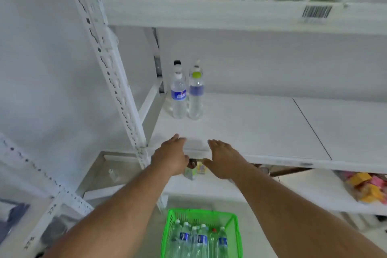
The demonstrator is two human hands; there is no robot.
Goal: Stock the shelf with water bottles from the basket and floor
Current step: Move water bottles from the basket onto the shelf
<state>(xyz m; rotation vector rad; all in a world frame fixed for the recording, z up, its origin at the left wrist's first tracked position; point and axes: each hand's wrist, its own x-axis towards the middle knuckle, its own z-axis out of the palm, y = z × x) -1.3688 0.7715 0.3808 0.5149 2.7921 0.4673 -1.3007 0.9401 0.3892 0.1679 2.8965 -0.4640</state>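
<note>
Risk: the two upright clear plastic water bottles (186, 94) stand touching at the rear left of the white middle shelf board (251, 128); a fast reach or an added bottle could topple them. More bottles wait in the green plastic mesh basket (201, 234) on the floor below. Both arms extend forward. The left hand (170, 156) and right hand (225, 158) hover at the shelf's front edge, fingers straight, holding nothing.
</note>
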